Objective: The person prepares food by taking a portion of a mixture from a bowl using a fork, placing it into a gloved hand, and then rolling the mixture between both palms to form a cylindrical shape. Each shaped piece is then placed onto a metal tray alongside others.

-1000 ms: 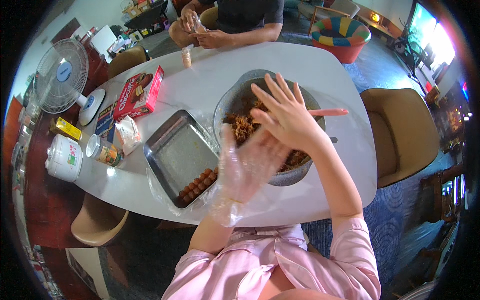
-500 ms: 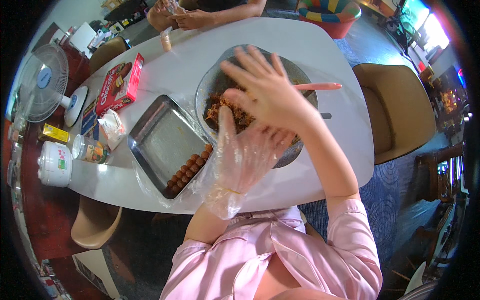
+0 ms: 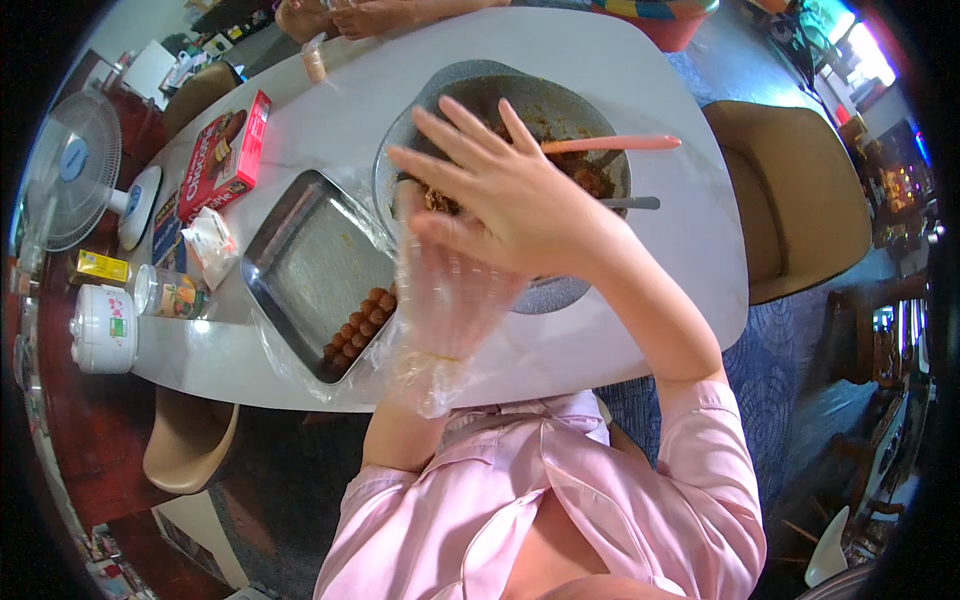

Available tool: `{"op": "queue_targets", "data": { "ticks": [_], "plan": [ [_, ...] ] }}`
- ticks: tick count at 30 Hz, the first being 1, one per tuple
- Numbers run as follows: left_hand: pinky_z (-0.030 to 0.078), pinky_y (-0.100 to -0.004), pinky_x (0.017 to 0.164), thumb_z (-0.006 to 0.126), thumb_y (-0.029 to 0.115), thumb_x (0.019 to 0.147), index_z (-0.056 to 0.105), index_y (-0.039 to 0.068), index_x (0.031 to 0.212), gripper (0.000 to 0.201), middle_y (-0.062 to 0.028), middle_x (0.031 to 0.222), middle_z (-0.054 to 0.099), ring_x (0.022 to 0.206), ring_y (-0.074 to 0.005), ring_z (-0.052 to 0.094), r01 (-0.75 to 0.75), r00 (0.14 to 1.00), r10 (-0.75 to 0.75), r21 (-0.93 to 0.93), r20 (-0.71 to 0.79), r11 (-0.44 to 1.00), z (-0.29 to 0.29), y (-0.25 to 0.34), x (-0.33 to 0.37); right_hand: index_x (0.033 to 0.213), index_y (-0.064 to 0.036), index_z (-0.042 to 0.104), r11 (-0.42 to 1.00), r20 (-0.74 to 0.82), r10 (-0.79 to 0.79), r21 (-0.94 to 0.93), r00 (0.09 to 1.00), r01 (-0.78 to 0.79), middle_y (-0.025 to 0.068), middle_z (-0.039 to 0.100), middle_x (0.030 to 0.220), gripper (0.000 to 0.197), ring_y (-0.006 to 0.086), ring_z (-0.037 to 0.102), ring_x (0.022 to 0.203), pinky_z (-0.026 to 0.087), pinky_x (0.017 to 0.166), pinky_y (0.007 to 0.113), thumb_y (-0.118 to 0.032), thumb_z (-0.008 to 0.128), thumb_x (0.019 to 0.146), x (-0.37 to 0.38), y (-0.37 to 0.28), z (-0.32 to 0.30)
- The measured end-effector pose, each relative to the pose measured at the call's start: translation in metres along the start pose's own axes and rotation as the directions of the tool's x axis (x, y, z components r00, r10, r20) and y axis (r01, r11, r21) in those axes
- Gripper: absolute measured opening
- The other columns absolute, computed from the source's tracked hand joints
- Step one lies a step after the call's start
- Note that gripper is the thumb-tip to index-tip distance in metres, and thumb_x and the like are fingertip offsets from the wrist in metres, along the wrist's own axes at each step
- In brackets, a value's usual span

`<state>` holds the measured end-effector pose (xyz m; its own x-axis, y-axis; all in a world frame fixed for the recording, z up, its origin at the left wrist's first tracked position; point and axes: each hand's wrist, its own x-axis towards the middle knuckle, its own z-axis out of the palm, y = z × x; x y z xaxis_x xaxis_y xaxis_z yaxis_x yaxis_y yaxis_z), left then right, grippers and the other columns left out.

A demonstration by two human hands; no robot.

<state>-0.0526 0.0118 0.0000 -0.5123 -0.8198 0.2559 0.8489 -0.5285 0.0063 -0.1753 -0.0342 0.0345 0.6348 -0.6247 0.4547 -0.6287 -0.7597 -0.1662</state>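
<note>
My left hand (image 3: pixel 458 295), in a clear plastic glove, is held over the near side of a grey pot (image 3: pixel 467 72), its fingers mostly covered. Across it lies my bare right hand (image 3: pixel 515 200), fingers stretched out and spread, slightly blurred. Whether anything sits between the palms is hidden. Dark brown, crumbly mixture (image 3: pixel 442 200) shows in the pot under my hands. A utensil's pink handle (image 3: pixel 630 143) and a grey handle (image 3: pixel 635 203) stick out over the pot's right side. Left of the pot, a metal tray (image 3: pixel 318 245) holds rows of brown balls (image 3: pixel 362 325) along its near right side.
Clear plastic film (image 3: pixel 290 355) lies under the tray. Farther left are a red box (image 3: pixel 225 155), a tissue pack (image 3: pixel 211 245), a jar (image 3: pixel 170 292), a white lidded pot (image 3: pixel 103 328) and a fan (image 3: pixel 75 165). Another person's hands (image 3: pixel 365 18) are at the far edge, near a small bottle (image 3: pixel 315 62).
My right hand has shifted left and slightly down across my gloved left hand, covering more of its fingers. The whole view has shifted slightly, with the table sitting higher in the picture.
</note>
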Motion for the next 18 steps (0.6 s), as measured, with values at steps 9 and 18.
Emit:
{"op": "queue_targets", "data": {
  "ticks": [9, 18],
  "plan": [
    [0.031, -0.0465, 0.116, 0.035, 0.068, 0.097, 0.029, -0.006, 0.149, 0.091, -0.0178, 0.152, 0.038, 0.139, -0.0296, 0.04, -0.079, 0.996, 0.077, 0.029, 0.045, 0.996, -0.016, 0.005, -0.013, 0.15, -0.0149, 0.041, 0.999, -0.018, -0.047, 0.013, 0.999, 0.047, 0.0206, 0.034, 0.156, 0.062, 0.0388, 0.024, 0.147, 0.017, 0.117, 0.06, -0.05, 0.047, 0.099, -0.004, -0.001, 0.006],
    [0.023, -0.05, 0.118, 0.037, 0.062, 0.099, 0.037, -0.001, 0.147, 0.08, -0.0184, 0.152, 0.039, 0.14, -0.0294, 0.039, 0.124, 0.979, -0.078, -0.248, 0.186, 0.961, -0.019, -0.004, -0.01, 0.147, -0.0149, 0.045, 0.999, -0.07, 0.037, -0.018, 0.997, -0.038, 0.0204, 0.037, 0.154, 0.058, 0.0387, 0.026, 0.147, 0.017, 0.118, 0.06, -0.047, 0.047, 0.1, 0.006, -0.001, 0.007]
  ]
}}
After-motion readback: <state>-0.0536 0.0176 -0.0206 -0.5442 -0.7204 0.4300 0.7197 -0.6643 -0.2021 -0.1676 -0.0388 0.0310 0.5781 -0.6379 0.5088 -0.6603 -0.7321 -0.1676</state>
